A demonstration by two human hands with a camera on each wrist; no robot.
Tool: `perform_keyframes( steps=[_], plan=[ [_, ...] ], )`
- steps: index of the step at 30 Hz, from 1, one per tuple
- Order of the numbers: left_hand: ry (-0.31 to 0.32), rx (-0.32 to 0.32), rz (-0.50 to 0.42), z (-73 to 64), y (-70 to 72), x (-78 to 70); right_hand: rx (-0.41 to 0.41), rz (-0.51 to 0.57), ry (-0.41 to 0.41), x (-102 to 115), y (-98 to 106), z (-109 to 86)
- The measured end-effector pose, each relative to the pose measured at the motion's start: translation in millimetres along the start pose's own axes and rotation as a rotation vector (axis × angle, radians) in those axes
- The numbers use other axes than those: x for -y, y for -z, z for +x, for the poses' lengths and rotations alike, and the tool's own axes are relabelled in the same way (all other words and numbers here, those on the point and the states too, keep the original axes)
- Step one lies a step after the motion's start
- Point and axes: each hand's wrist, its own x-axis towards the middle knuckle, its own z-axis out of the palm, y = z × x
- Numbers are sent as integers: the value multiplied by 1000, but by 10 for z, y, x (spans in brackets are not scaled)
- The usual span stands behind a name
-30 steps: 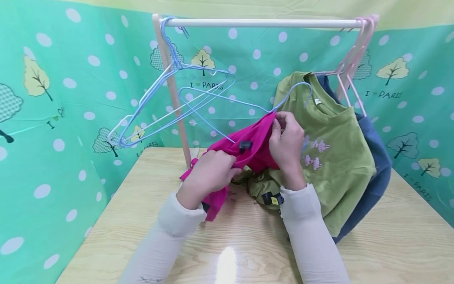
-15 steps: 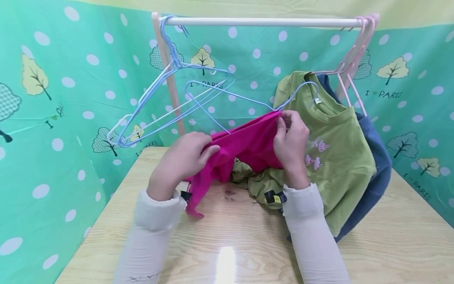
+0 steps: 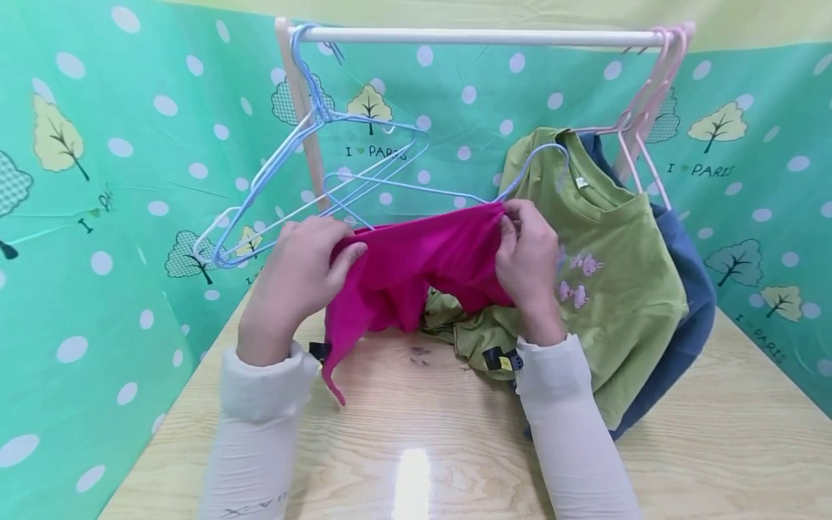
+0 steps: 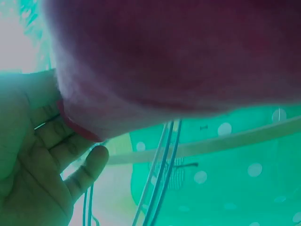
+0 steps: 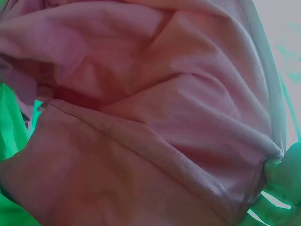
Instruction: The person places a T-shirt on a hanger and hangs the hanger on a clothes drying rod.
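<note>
A magenta garment (image 3: 416,260) is stretched between both hands, its upper edge nearly straight. At its left end my left hand (image 3: 292,278) pinches that edge between thumb and fingers; the left wrist view shows the cloth (image 4: 164,61) close up. My right hand (image 3: 529,249) grips the right end, just below the neck of a light-blue wire hanger (image 3: 429,189). One arm of this hanger sticks out above the cloth, and its lower bar runs down behind the upper edge. The rest of the hanger is hidden. In the right wrist view, folds and a seam of the magenta garment (image 5: 141,122) fill the picture.
A rack with a white rail (image 3: 481,36) stands behind. Blue and white hangers (image 3: 318,119) hang at its left; a green shirt (image 3: 611,274) and a blue garment (image 3: 689,282) hang from pink hangers at its right. A crumpled olive garment (image 3: 477,336) lies on the wooden table (image 3: 377,448).
My left hand has moved left and up with the garment's edge, pulling it wide; its dark label is now out of sight. My right hand has shifted only slightly.
</note>
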Motion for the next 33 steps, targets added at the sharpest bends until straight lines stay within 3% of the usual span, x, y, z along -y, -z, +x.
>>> perform_keyframes(
  steps=[10, 14, 21, 25, 27, 33],
  plan=[
    [-143, -173, -95, -55, 159, 176, 83, -94, 71, -24, 112, 26],
    [-170, -177, -141, -77, 206, 174, 126, -137, 95, -40, 170, 34],
    [-178, -120, -194, -102, 226, 124, 201, -141, 180, -73, 190, 41],
    [-141, -84, -176, -76, 163, 91, 232, -69, 248, -59, 159, 35],
    [-85, -75, -171, -61, 140, 77, 230, -49, 263, -50, 145, 31],
    [107, -149, -131, -86, 190, 57, 150, -42, 208, -1, 146, 19]
  ],
)
